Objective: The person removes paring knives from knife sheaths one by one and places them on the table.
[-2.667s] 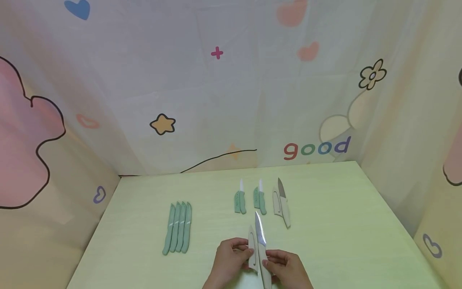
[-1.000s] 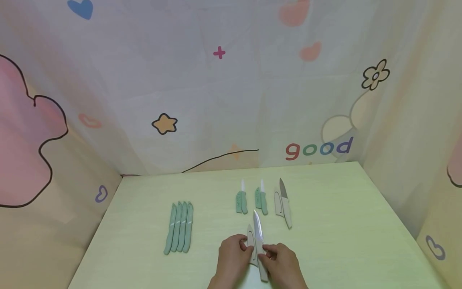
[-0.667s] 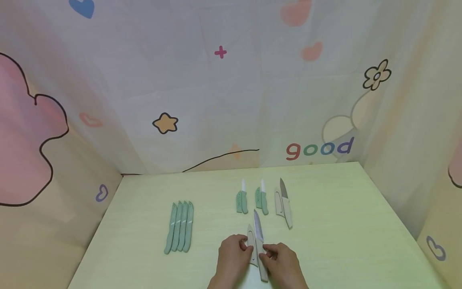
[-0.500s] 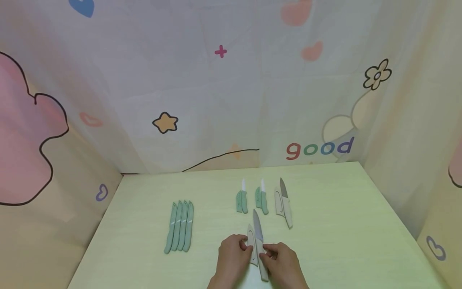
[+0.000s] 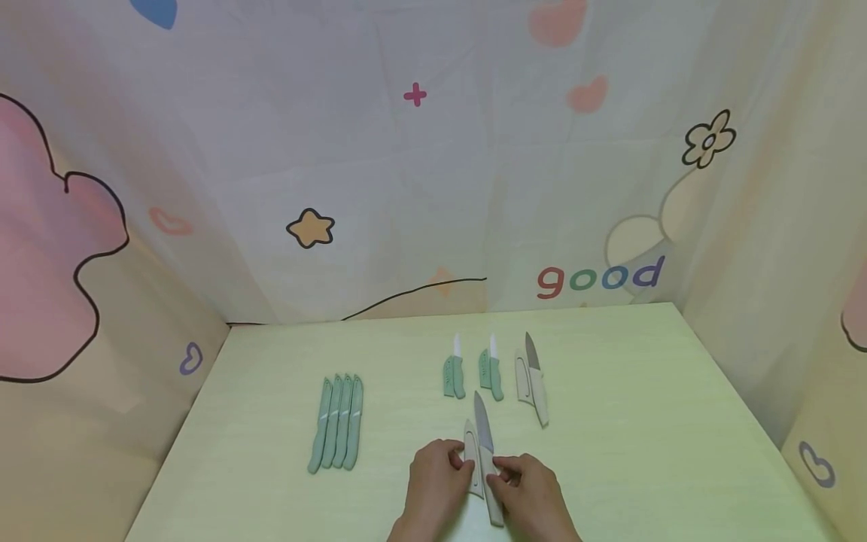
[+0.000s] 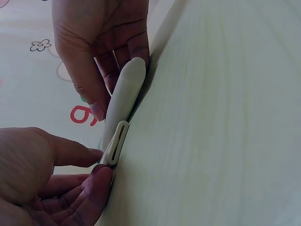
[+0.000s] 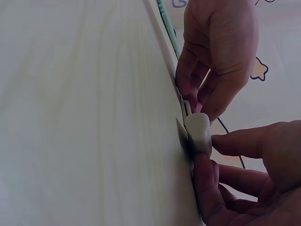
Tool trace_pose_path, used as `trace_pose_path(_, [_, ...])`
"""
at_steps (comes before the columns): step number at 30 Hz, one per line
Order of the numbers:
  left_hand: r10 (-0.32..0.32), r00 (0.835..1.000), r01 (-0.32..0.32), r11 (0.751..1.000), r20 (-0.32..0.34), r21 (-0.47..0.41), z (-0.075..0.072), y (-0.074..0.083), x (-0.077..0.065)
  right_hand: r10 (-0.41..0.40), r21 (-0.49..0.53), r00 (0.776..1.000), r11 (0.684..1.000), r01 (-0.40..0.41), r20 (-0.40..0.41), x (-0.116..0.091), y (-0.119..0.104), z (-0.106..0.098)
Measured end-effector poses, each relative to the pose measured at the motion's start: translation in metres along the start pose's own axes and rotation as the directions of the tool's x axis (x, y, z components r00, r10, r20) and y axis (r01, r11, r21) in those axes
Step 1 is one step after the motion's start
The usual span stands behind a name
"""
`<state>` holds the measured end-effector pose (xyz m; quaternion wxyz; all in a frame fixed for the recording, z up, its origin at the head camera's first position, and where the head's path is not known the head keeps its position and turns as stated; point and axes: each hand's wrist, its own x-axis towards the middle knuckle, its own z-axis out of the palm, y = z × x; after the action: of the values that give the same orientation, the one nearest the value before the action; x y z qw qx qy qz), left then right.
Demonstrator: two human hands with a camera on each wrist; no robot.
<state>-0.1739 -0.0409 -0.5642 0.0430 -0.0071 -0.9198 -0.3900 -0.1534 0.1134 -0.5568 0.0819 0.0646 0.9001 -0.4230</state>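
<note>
In the head view, my left hand pinches a beige knife sheath between thumb and fingers. Close on its right, my right hand holds the beige handle of a kitchen knife at the sides. Knife and sheath lie side by side on the table, bare blade pointing away from me. The left wrist view shows the sheath's slotted end in the left fingertips and the rounded handle near the right fingers. From the right wrist, the handle's butt appears between thumb and fingers.
Behind the hands lie two small green knives with green sheaths and another beige knife beside its sheath. Several green sheathed knives lie in a row at left. Patterned curtains surround the pale table.
Since the earliest frame, knife and sheath have come down onto the table, a little farther from me, and the right hand has shifted up the handle. Over the last second the hands barely move.
</note>
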Motion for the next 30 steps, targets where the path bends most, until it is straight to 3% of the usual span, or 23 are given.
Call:
trace_pose_path(15, [-0.001, 1.000, 0.001, 1.000, 0.009, -0.007, 0.000, -0.002, 0.000, 0.008, 0.026, 1.000, 1.000, -0.008, 0.005, 0.001, 0.001, 0.000])
trace_pose_path(22, [-0.053, 0.998, 0.054, 0.998, 0.043, -0.028, -0.004, -0.006, -0.002, -0.013, 0.040, 0.999, 0.999, 0.015, -0.038, 0.000, 0.003, -0.002])
trace_pose_path(30, [-0.066, 0.998, 0.066, 0.997, 0.016, -0.050, -0.023, -0.011, -0.007, -0.023, 0.190, 0.997, 0.981, 0.036, -0.070, 0.000, 0.004, -0.007])
